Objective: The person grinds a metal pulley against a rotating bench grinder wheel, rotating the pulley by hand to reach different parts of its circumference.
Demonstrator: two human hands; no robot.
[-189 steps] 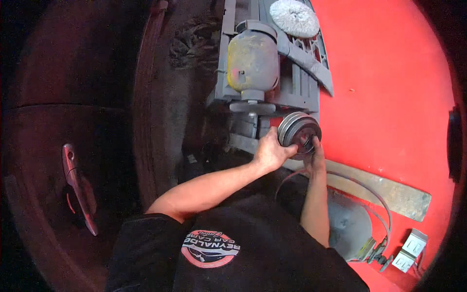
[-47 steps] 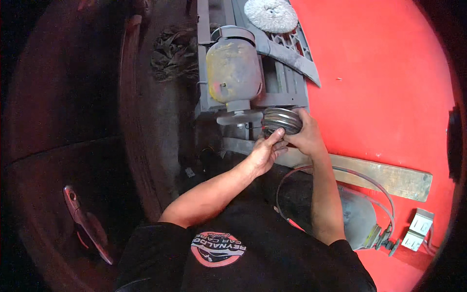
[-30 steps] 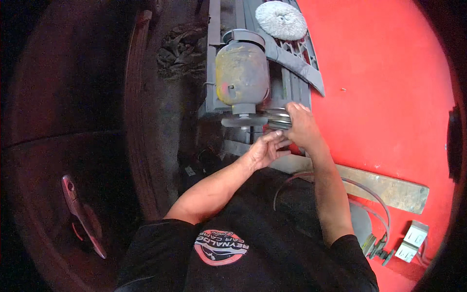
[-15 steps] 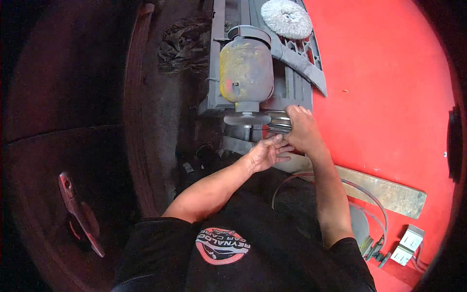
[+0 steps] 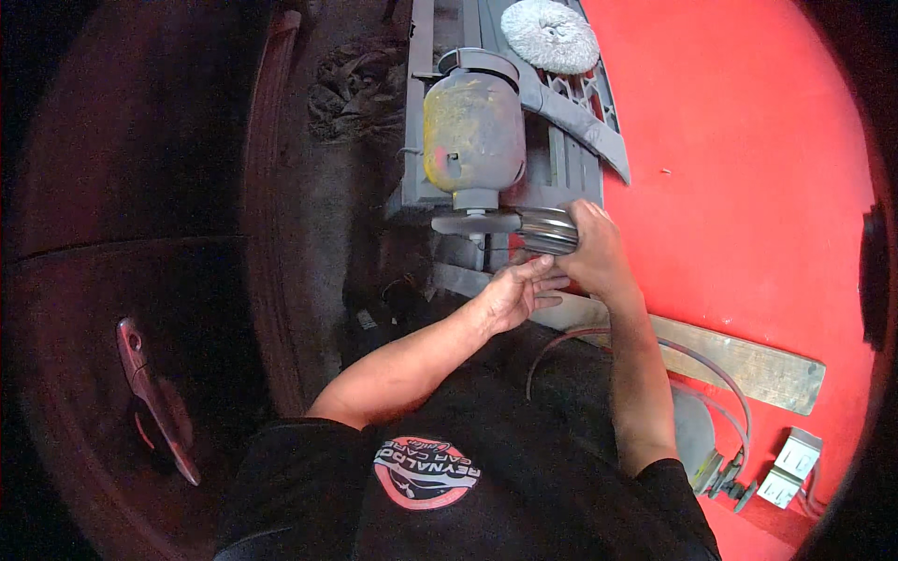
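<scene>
A grey, yellow-stained electric grinder motor (image 5: 475,131) stands ahead of me, with a thin round wheel (image 5: 458,224) on its near-end shaft. Against that wheel's right side is a shiny round metal part with grooves, like a pulley (image 5: 550,230). My right hand (image 5: 599,251) wraps round its right side, fingers over the far edge. From below, my left hand (image 5: 519,292) steadies its near edge with thumb and forefinger, while the other fingers stretch out loosely. Contact between wheel and pulley looks likely, but the exact touching spot is hard to make out.
A white fluffy buffing pad (image 5: 550,35) lies on the grey stand (image 5: 430,178) beyond the motor. On the right is a red surface (image 5: 739,187) with a wooden board (image 5: 748,360) and an outlet box (image 5: 790,467). A hose (image 5: 720,374) curves nearby. At left stands a dark car door with a handle (image 5: 154,402).
Both hands have shifted slightly right, and the pulley has turned or tilted so more of its shiny grooved side shows. The motor stays in place.
</scene>
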